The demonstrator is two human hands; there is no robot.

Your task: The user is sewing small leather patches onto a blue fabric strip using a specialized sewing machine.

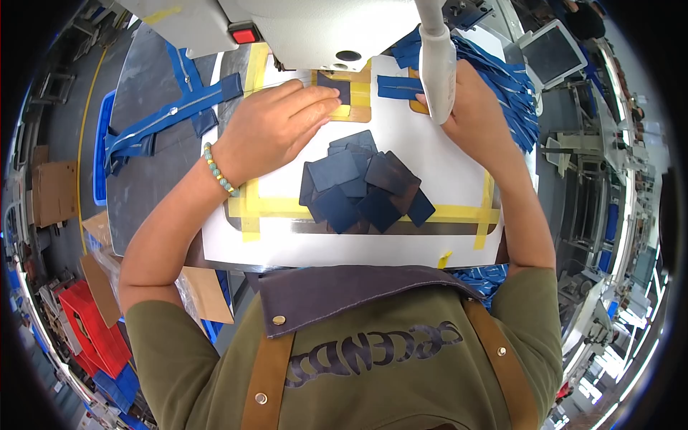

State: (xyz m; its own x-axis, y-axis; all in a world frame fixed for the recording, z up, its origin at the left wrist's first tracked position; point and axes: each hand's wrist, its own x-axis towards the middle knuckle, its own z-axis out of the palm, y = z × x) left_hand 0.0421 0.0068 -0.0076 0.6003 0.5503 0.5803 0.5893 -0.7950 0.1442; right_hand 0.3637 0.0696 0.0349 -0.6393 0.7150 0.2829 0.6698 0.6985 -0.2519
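Note:
My left hand (276, 125) reaches in with its fingers stretched out, the tips resting at a small dark fabric patch (338, 89). That patch lies on a yellow-taped plate (362, 107) beneath the white sewing machine head (322, 32). To the right, my right hand (479, 107) is closed at the end of a short blue zipper strip (398, 87). A white upright machine part (437, 72) hides some of its fingers. Between my forearms lies a loose pile of dark blue patches (358, 179) on the white work surface (279, 179).
Joined blue zipper strips (172, 111) run across the grey table at left. A heap of blue zipper strips (502, 86) lies beyond my right hand. A blue bin (104, 154), cardboard boxes (56, 193) and a red bin (89, 326) stand at left.

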